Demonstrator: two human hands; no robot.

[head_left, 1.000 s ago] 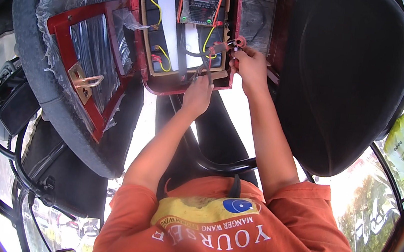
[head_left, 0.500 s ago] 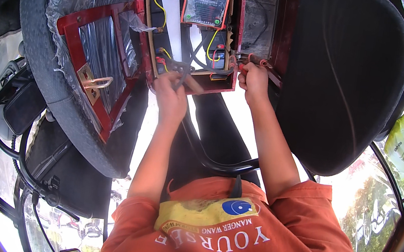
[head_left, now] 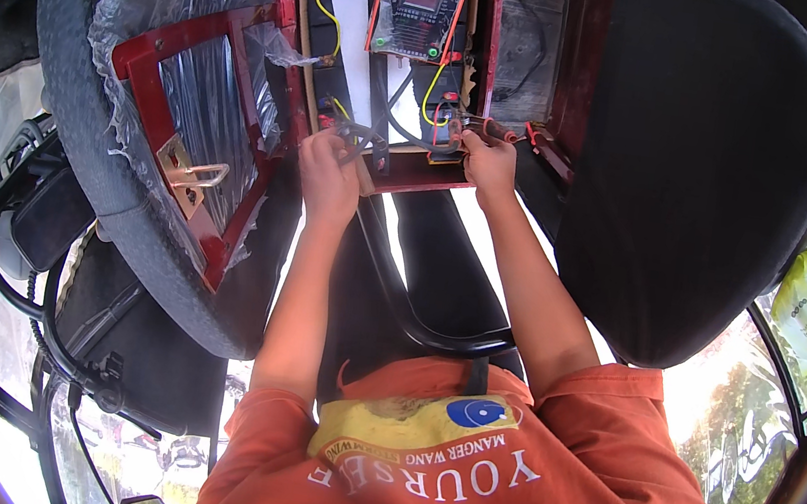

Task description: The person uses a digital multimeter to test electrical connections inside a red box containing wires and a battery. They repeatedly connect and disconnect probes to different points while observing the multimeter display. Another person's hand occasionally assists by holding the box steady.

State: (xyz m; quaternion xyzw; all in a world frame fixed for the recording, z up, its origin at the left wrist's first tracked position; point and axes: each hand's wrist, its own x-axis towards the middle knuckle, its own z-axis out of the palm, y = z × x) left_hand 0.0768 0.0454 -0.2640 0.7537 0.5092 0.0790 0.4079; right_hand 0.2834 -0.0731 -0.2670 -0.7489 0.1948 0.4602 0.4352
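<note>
Both hands now lower against the red compartment (head_left: 413, 175), left hand (head_left: 330, 175) closed on grey cables (head_left: 362, 134) at its near edge, right hand (head_left: 488, 162) pinching red-handled pliers (head_left: 499, 129), orange meter (head_left: 418, 7) beyond, at its far end.

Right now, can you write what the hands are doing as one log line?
left hand: grips grey cables | right hand: pinches red-handled tool at wires | site: open red compartment | orange meter above

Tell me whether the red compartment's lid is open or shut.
Open. The red-framed lid, wrapped in clear plastic, is swung aside to the left, baring the wires and orange device inside, where both hands work.
</note>
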